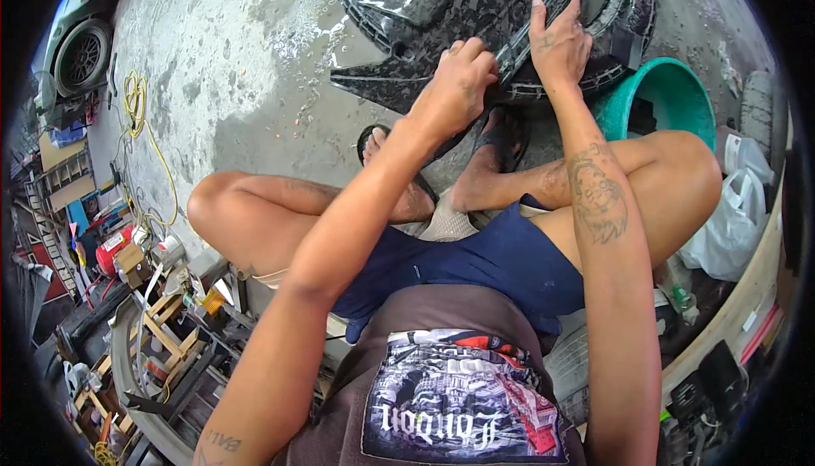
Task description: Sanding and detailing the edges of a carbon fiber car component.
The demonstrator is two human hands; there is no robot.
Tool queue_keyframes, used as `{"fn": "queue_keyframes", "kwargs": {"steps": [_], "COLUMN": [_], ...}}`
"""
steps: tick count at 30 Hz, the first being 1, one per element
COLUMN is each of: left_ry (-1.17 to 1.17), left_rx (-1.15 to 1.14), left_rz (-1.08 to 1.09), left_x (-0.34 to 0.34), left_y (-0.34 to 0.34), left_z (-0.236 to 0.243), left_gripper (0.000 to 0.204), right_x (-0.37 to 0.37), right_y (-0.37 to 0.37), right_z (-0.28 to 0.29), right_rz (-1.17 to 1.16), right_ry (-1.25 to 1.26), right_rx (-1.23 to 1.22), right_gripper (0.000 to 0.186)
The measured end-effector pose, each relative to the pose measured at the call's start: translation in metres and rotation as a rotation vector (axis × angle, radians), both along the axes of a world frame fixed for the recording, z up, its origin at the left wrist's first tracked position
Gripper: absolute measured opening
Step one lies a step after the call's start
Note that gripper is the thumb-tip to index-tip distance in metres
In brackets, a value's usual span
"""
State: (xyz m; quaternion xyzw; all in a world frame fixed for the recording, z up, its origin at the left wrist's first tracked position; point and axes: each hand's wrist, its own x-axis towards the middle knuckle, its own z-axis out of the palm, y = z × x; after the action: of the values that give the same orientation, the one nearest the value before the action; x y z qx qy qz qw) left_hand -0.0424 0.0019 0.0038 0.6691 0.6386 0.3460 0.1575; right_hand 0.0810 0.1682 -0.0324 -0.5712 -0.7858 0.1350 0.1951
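Note:
A large, glossy black marbled part (433, 16), with wet streaks, a ridged rim and a pointed end toward the left, lies in front of me. My left hand (454, 84) is closed at a long narrow strip along this part; what its curled fingers hold is hidden. My right hand (560, 42), farther forward and to the right, grips that strip (542, 20) with thumb and fingers. My sandalled feet (501, 139) are just below the part, between my bent legs.
A green bucket (688, 92) stands at right beside white plastic bags (726, 237). At left are a yellow cord (136, 105), a car wheel (83, 58) and piled wood, tools and boxes (165, 330) on the concrete floor (221, 50). A pale board (739, 296) edges the right side.

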Motion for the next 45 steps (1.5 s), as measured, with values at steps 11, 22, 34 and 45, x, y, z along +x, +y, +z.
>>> {"fn": "queue_keyframes", "kwargs": {"steps": [11, 22, 34, 45], "left_ry": [-0.016, -0.089, -0.038, -0.093], "left_rx": [0.046, -0.031, 0.134, 0.05], "left_rz": [0.213, 0.273, 0.344, 0.29], "left_x": [0.016, 0.023, 0.015, 0.022], "left_y": [-0.007, -0.011, -0.006, -0.007], "left_z": [-0.011, -0.009, -0.008, -0.014], "left_gripper": [0.011, 0.011, 0.011, 0.009], "right_x": [0.002, 0.001, 0.001, 0.003], "right_y": [0.002, 0.003, 0.002, 0.001], "right_z": [-0.006, -0.003, -0.006, -0.007], "right_rz": [0.017, -0.003, 0.0, 0.002], "right_ry": [0.061, 0.004, 0.034, 0.003], "right_rx": [0.108, -0.011, 0.027, 0.056], "right_gripper": [0.081, 0.082, 0.082, 0.081]}}
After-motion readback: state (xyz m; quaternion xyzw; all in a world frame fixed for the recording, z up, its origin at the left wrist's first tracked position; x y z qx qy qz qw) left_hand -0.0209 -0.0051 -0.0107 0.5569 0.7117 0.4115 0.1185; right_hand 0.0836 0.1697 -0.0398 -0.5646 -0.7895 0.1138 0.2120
